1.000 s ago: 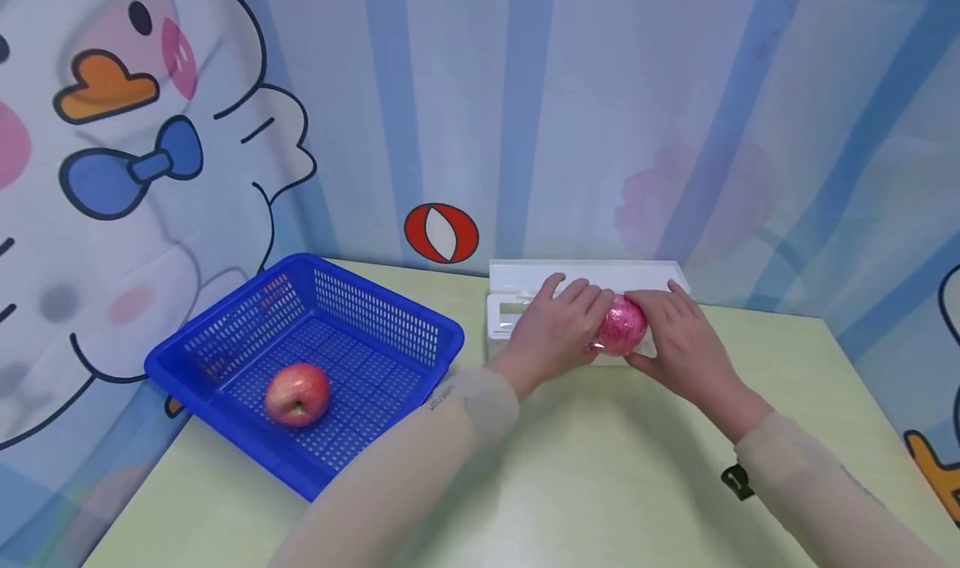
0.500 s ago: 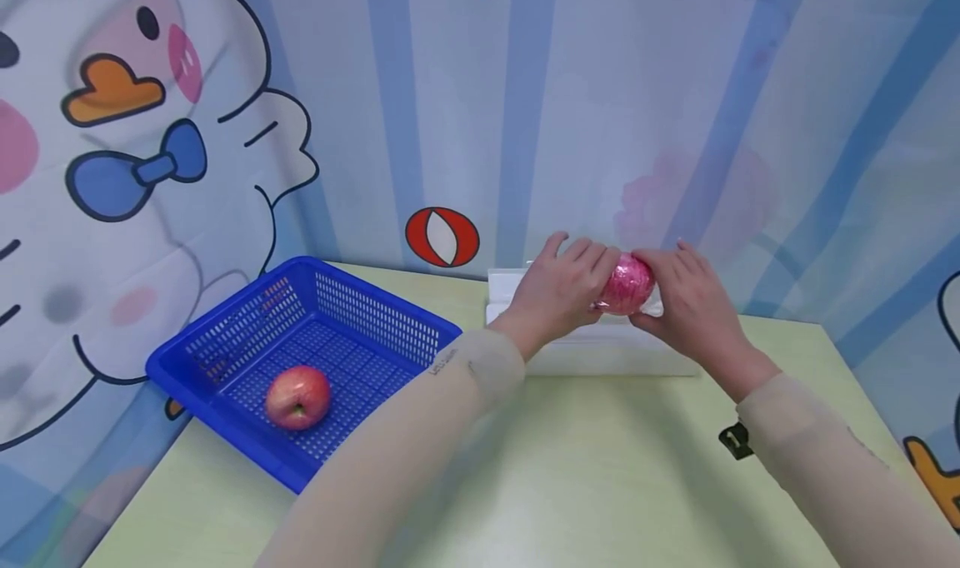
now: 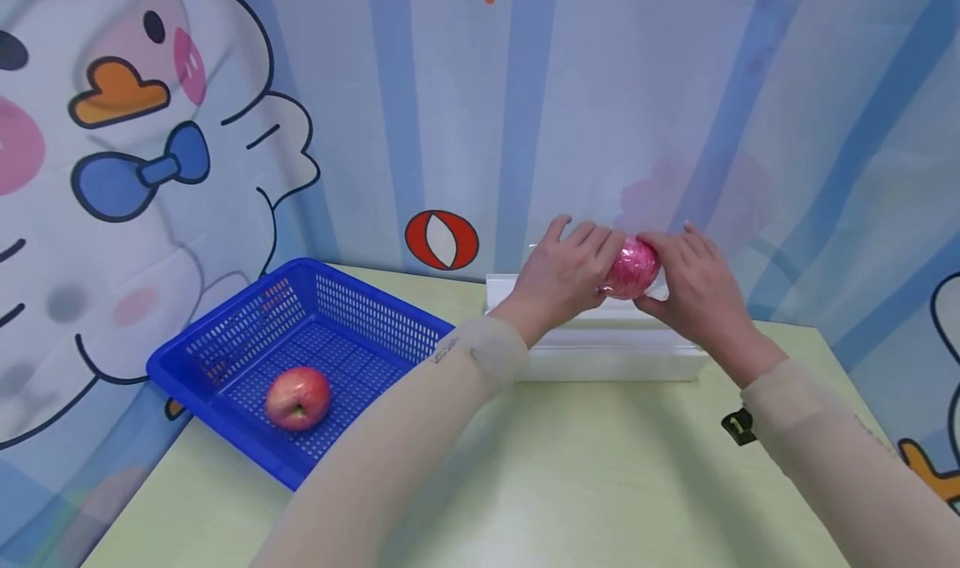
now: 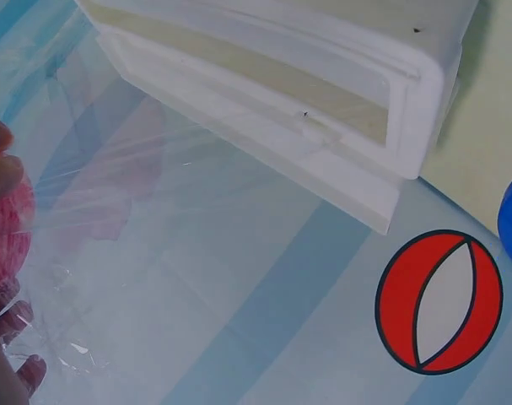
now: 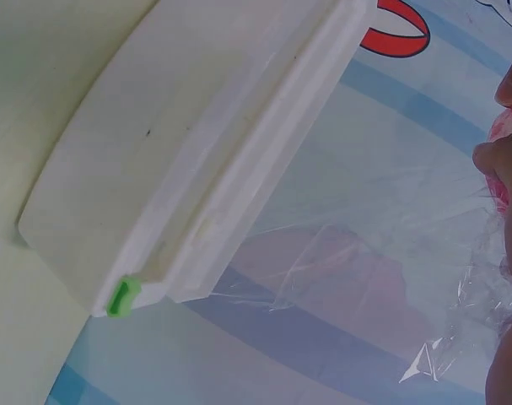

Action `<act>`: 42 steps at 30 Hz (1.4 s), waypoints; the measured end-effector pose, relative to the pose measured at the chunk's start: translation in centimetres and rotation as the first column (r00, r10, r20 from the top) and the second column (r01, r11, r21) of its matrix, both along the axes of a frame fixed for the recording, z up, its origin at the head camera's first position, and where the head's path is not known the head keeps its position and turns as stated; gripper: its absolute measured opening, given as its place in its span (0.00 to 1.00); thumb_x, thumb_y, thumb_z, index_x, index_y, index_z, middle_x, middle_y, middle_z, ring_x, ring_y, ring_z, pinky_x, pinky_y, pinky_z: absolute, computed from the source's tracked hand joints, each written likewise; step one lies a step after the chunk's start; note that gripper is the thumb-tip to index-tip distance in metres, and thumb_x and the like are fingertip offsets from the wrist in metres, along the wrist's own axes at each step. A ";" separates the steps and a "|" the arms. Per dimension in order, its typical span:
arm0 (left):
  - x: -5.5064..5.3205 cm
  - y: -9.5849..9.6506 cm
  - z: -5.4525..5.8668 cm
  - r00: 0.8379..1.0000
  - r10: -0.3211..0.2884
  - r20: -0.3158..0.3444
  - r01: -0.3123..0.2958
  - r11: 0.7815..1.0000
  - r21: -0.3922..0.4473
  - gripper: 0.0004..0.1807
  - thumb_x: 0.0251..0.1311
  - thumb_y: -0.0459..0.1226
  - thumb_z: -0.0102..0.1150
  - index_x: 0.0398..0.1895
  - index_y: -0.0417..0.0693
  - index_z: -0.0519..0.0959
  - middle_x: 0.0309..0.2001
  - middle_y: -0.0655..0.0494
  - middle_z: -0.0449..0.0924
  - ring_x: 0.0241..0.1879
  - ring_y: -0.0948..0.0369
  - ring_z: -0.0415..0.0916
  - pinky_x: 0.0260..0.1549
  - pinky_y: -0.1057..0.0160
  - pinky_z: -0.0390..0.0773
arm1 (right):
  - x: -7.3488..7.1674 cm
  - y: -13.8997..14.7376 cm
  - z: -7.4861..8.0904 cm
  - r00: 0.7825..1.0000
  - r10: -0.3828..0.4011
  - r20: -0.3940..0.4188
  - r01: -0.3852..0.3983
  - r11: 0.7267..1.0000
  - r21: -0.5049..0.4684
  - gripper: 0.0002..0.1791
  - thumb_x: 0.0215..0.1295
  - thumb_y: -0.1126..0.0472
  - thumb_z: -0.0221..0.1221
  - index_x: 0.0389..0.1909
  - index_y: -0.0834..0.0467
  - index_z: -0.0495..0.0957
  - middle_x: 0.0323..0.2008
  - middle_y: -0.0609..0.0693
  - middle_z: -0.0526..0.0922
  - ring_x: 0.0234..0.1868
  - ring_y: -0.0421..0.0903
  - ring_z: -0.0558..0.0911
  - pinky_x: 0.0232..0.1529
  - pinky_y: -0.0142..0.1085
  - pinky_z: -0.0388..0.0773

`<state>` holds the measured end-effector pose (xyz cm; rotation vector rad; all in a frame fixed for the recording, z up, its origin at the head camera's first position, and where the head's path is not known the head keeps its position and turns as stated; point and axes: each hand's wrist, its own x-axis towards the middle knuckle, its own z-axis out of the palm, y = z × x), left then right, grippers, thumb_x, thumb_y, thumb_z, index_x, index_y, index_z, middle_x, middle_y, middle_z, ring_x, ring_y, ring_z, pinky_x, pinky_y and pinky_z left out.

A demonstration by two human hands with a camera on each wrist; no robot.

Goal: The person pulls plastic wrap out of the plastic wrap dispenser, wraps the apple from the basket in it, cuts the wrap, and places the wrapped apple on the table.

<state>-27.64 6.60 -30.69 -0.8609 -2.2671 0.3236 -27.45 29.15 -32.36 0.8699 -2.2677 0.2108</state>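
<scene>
Blue-striped backdrop [image 3: 450, 118], pale green table [image 3: 585, 460]: round fruit [image 3: 632, 268] held in film [image 5: 458, 304]

Head view: a blue plastic basket [image 3: 225, 418] is set at eight o'clock on the table. Its walls and floor are perforated in a grid; one red apple [image 3: 297, 398] is contained, toward eight o'clock of the floor.

Between two and three o'clock from the basket, the pink-red fruit is held. Its nine o'clock side is gripped by the left hand [image 3: 572, 264], fingers curled over it; its three o'clock side is clamped between thumb and fingers of the right hand [image 3: 693, 285]. Toward seven o'clock from the fruit, a long, smooth white box [image 3: 607, 364] is partly covered by the left hand.

Wrist views: clear, crinkled film is shown stretched between box and fruit, barely readable from the head. A green piece [image 5: 123, 296] at one end of the box is seen from the right wrist only. From the left wrist, a long rectangular opening is shown in the box; its contents cannot be made out. Glossy highlights are noted on the fruit.
</scene>
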 end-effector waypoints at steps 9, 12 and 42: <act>0.1 0.0 0.6 0.999 -0.016 -0.037 0.017 0.999 0.039 0.37 0.64 0.59 0.69 0.70 0.52 0.72 0.63 0.57 0.81 0.63 0.59 0.77 0.68 0.52 0.73 | 0.2 0.1 1.0 1.000 0.006 0.007 -0.006 1.000 0.007 0.53 0.38 0.69 0.86 0.68 0.65 0.69 0.57 0.65 0.80 0.58 0.67 0.79 0.80 0.59 0.59; 0.3 0.1 0.7 0.999 -0.015 -0.042 0.017 0.999 0.040 0.36 0.65 0.58 0.68 0.69 0.52 0.72 0.63 0.57 0.81 0.63 0.59 0.78 0.68 0.52 0.73 | 0.4 0.2 1.2 1.000 0.010 0.005 -0.010 1.000 0.019 0.54 0.37 0.69 0.86 0.68 0.65 0.69 0.57 0.65 0.79 0.59 0.67 0.79 0.80 0.58 0.58; 10.2 0.4 -11.7 0.993 -0.043 0.110 0.055 0.992 -0.110 0.40 0.63 0.65 0.68 0.70 0.53 0.74 0.60 0.60 0.83 0.60 0.61 0.79 0.65 0.54 0.78 | 9.1 2.1 -11.5 0.987 0.146 0.071 -0.155 0.977 0.146 0.58 0.21 0.56 0.92 0.61 0.67 0.76 0.52 0.59 0.84 0.53 0.59 0.83 0.84 0.42 0.46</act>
